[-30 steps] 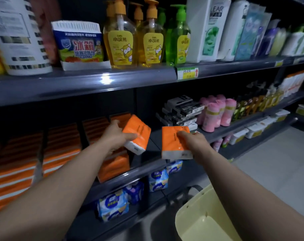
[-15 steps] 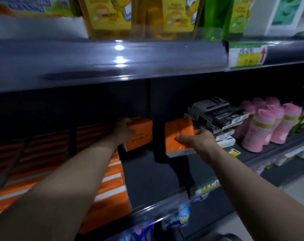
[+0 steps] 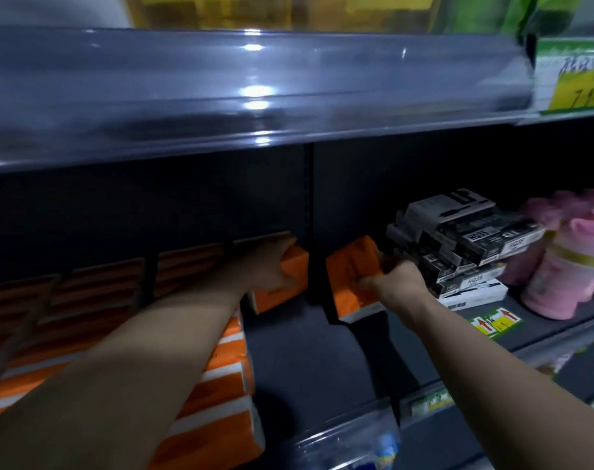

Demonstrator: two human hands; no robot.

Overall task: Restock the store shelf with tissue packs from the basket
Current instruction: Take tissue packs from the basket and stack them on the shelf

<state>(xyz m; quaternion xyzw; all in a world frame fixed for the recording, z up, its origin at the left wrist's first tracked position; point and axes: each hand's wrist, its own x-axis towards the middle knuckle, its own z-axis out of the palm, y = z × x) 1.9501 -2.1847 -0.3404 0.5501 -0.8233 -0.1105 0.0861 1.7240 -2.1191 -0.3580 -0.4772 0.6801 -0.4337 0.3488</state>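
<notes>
Head view, the only one. The left hand (image 3: pixel 266 268) reaches deep into the shelf (image 3: pixel 302 354), fingers curled over the left tissue pack (image 3: pixel 294 264). The pack is orange and sits at the back end of the stocked row of orange packs (image 3: pixel 221 385). The right hand (image 3: pixel 397 281) grips the right tissue pack (image 3: pixel 351 276) from its right side, thumb on the front face. That pack is tilted, white-banded bottom edge low over the bare deck, just beside the stack of black boxes (image 3: pixel 475 239). I cannot tell whether either pack is touching the deck yet (dark and blurred back there). Pink rolls (image 3: pixel 567 266) stand further right and a price tag (image 3: pixel 495 323) sits on the shelf lip. The basket is not in view.

Handling, as a judgement: soft film-wrapped paper, light, squashy and a bit slick. One hand per pack is plenty. Best hold is across the short sides or a flat palm over the top, not a corner pinch, which would crumple the wrap. The gap between the row and the black boxes looks tight, so the right pack needs squaring up before it is pushed back.
</notes>
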